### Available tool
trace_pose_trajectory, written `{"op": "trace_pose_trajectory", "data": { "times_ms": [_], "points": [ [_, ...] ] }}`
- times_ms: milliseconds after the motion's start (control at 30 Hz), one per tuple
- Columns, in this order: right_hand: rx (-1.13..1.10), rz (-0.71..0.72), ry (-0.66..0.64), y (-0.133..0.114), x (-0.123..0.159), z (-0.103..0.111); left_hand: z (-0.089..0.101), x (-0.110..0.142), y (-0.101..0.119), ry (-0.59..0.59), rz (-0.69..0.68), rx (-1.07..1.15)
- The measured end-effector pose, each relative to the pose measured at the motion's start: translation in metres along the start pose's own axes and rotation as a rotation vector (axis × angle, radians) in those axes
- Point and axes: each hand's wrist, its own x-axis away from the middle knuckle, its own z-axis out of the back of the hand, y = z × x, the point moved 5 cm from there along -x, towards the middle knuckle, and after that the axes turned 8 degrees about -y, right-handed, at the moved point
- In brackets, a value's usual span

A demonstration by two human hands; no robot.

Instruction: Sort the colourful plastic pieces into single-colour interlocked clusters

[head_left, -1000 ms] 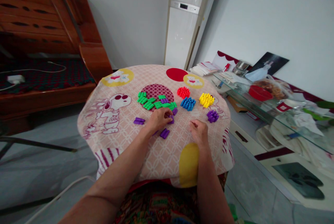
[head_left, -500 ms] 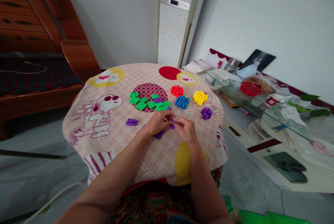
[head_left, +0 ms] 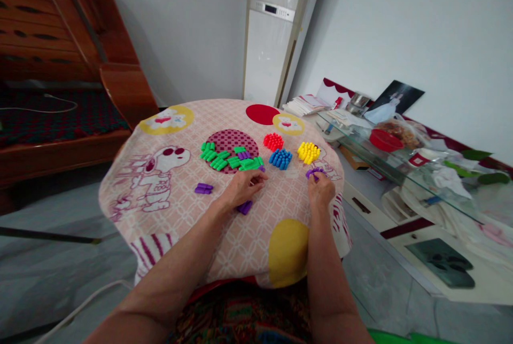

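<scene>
Over the middle of the table, my left hand [head_left: 244, 188] has its fingers curved, the thumb apart from them, and nothing visible between. Purple plastic tubes [head_left: 244, 207] lie partly under it, and more purple shows just beyond its fingertips. My right hand [head_left: 321, 190] reaches to the right side, its fingertips pinched at a cluster of small purple plastic pieces [head_left: 315, 172], which they partly cover. Green plastic tubes [head_left: 218, 161] lie in rows beyond my left hand, with a few purple ones among them. Another small purple group [head_left: 203, 188] lies to the left.
Clusters of small red pieces [head_left: 273, 142], blue pieces [head_left: 280, 159] and yellow pieces [head_left: 308, 152] stand on the patterned tablecloth [head_left: 248, 242]. A glass-topped cabinet [head_left: 401, 167] with papers and bags is at the right. A wooden bench [head_left: 124, 87] stands at the left.
My right hand has left the spot beside my left hand and moved right to the purple cluster. The purple piece that was between both hands is gone from there. My left hand stays nearly in place.
</scene>
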Motion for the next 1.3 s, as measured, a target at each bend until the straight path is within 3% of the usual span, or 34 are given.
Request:
{"op": "trace_pose_trajectory", "data": {
  "times_ms": [133,267,367,533,633,767,933,1033,1167,1300],
  "points": [
    [0.023,-0.013,0.007,0.002,0.003,-0.005,0.012,0.001,-0.008,0.169,0.073,-0.048],
    [-0.131,0.055,0.05,-0.003,0.012,-0.004,0.025,0.005,-0.02,0.323,0.158,-0.111],
    [-0.273,0.141,-0.015,-0.014,0.022,-0.008,0.032,0.005,-0.028,0.371,0.183,-0.16],
    [-0.301,0.251,-0.214,-0.028,0.038,-0.025,0.049,-0.009,-0.04,0.371,0.203,-0.318],
    [-0.225,0.236,-0.241,-0.03,0.043,-0.028,0.056,-0.029,-0.049,0.332,0.229,-0.435],
    [-0.15,0.206,-0.27,-0.032,0.044,-0.028,0.058,-0.056,-0.067,0.293,0.369,-0.522],
    [-0.141,0.203,-0.276,-0.033,0.046,-0.028,0.058,-0.068,-0.075,0.311,0.409,-0.519],
    [-0.19,0.211,-0.257,-0.03,0.046,-0.029,0.06,-0.067,-0.065,0.306,0.384,-0.469],
    [-0.316,0.224,-0.204,-0.027,0.044,-0.027,0.055,-0.075,-0.026,0.326,0.206,-0.405],
    [-0.429,0.201,-0.14,-0.025,0.043,-0.021,0.017,-0.098,0.023,0.212,0.018,-0.356]
  ]
}}
